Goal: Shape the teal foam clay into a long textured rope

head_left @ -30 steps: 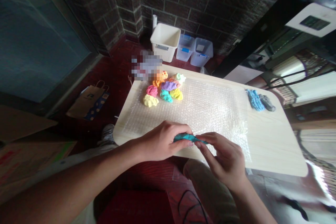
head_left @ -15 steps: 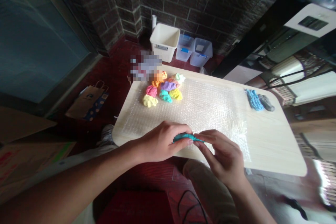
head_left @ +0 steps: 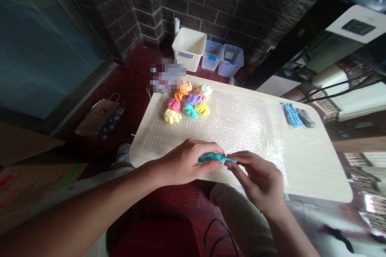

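Observation:
Between my two hands is a teal twisted bundle [head_left: 212, 157] of soft material, held just above the table's near edge; its exact material cannot be made out. My left hand [head_left: 193, 162] is closed around its left part, thumb in front and fingers behind. The thin right end is pinched between the thumb and fingers of my right hand [head_left: 261, 176]. Beyond them lie crumpled soft bundles, among them a pale yellow bundle [head_left: 172, 116], a pink bundle [head_left: 174, 105], a purple bundle [head_left: 193, 98], a turquoise bundle [head_left: 189, 110] and a bright yellow bundle [head_left: 202, 108].
Bubble wrap [head_left: 238, 124] covers much of the pale table [head_left: 316, 168]. A blue bundle [head_left: 291, 115] and a grey bundle [head_left: 305, 118] lie at the right. Behind the table stand a white bin [head_left: 189, 44] and two clear boxes. A paper bag [head_left: 101, 112] is on the floor.
My right hand has shifted slightly to the right, and a little more of the teal bundle shows between my hands. My left hand has barely moved.

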A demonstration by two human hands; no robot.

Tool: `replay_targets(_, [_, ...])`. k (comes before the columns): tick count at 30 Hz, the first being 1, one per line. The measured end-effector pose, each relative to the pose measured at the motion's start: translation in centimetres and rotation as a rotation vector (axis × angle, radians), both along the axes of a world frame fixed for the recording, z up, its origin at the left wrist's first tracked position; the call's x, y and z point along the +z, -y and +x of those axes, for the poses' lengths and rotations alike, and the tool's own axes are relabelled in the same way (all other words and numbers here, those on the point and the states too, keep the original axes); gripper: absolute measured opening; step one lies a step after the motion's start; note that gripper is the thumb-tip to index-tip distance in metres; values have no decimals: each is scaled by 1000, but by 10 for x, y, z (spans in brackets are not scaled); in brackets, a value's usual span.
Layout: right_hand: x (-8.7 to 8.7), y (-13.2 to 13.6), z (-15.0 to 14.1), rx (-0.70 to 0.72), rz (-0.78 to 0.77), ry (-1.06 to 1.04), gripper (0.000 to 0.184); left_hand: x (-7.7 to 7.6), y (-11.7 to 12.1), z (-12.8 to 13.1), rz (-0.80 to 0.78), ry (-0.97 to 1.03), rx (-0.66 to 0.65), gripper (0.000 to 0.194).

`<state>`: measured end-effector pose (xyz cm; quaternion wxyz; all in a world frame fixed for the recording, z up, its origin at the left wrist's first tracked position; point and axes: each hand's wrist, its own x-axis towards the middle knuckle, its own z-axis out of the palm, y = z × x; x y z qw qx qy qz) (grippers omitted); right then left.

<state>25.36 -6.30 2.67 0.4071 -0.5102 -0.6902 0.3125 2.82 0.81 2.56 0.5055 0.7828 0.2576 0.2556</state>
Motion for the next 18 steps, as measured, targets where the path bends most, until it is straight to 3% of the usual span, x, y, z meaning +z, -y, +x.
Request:
replay_targets(4, [3,-2,-1,21,50,94,20,-3,0,1,46,7,29,16])
replay_targets(9, [6,-2,-3,64,101,92,31,-2,-1,0,43,-2,50,18])
replay_targets(18, [7,-3,-4,54,68,108,24,2,2,0,-44,-14,33,15])
